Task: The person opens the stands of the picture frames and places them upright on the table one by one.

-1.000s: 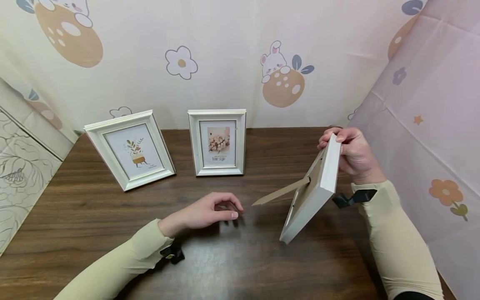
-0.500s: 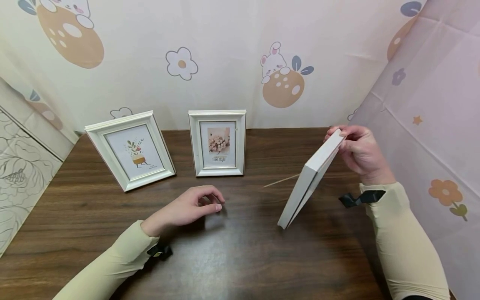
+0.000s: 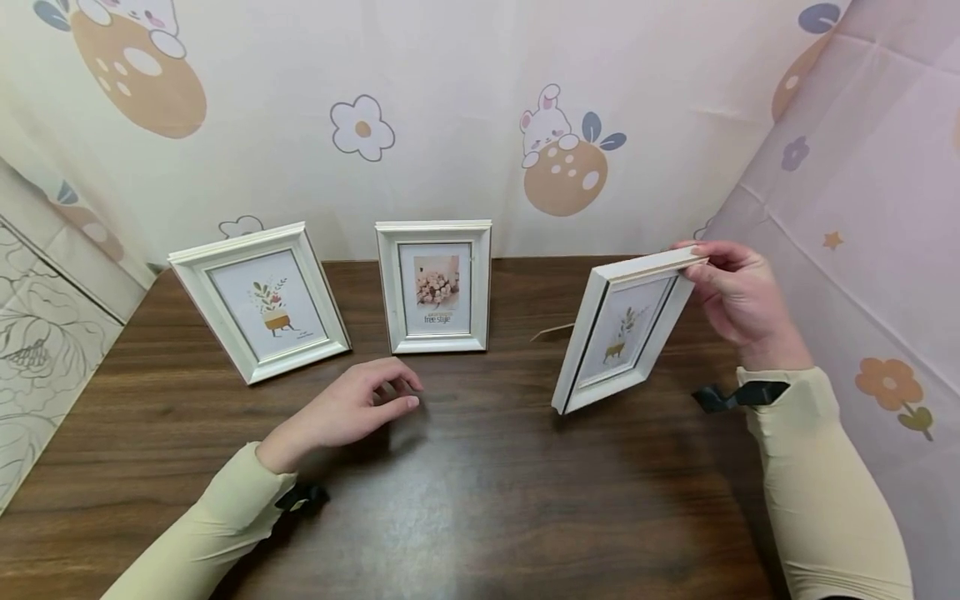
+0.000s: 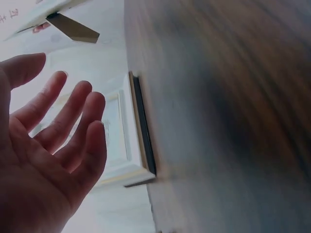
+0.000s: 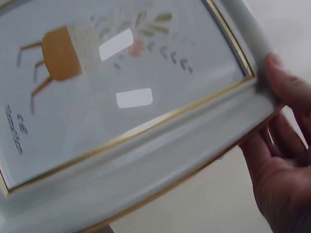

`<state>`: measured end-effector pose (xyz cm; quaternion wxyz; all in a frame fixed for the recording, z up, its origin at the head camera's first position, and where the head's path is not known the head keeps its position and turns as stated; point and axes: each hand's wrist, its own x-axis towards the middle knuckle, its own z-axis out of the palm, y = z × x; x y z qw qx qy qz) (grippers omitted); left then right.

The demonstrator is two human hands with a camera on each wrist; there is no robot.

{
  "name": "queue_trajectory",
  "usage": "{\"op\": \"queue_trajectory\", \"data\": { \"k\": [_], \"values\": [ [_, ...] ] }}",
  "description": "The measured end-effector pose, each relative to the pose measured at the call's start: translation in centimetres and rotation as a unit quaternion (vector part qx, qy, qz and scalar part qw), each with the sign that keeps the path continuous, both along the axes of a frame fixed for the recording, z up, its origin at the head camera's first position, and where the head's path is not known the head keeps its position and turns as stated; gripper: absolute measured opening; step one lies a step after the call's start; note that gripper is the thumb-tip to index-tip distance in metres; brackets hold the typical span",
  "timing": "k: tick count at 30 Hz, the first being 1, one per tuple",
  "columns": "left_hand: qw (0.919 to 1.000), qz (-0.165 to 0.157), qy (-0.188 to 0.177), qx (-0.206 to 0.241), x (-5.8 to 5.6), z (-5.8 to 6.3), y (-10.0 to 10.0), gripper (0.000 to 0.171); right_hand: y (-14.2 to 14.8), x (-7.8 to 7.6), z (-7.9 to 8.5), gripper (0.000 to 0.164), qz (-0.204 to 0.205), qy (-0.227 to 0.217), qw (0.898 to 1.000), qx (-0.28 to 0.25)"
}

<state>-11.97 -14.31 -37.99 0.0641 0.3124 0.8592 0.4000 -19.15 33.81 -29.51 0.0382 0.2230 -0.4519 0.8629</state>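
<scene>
At the right of the head view, my right hand grips a white picture frame by its upper right corner, thumb on the front and fingers behind. That frame is tilted above the table, its potted-plant picture turned partly toward me; its brown stand sticks out behind. My left hand hovers over the table with loosely bent fingers, holding nothing. Beyond it stands a white frame with a flower photo. Farther left, another white frame with a plant picture stands angled.
The dark wooden table carries the two standing frames toward its back. Behind it hangs a pale curtain printed with rabbits and flowers. A similar curtain borders the right side.
My right hand has turned the held frame from its backing and edge to its front, moving slightly right. My left hand has drawn back to the left. Both standing frames stay put.
</scene>
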Motion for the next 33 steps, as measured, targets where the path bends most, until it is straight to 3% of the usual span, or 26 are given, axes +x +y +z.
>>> {"op": "queue_trajectory", "data": {
  "k": [6, 12, 21, 33],
  "values": [
    [0.9997, 0.010, 0.019, -0.010, -0.5, -0.4, -0.6, 0.012, 0.1, 0.0, 0.2, 0.023, -0.095, -0.039, 0.995, -0.001],
    [0.9993, 0.028, 0.020, -0.015, -1.2, -0.3, -1.1, 0.010, 0.0, -0.3, 0.6, 0.023, -0.153, -0.082, 0.985, -0.018],
    [0.9979, 0.059, -0.025, -0.012, -2.3, -0.1, -2.1, 0.013, -0.2, -0.8, 0.4, 0.024, -0.197, -0.126, 0.972, 0.006],
    [0.9977, 0.055, -0.038, -0.009, -2.3, -0.1, -2.2, 0.013, -0.5, -1.3, -0.7, 0.022, -0.218, -0.142, 0.965, 0.019]
  ]
}}
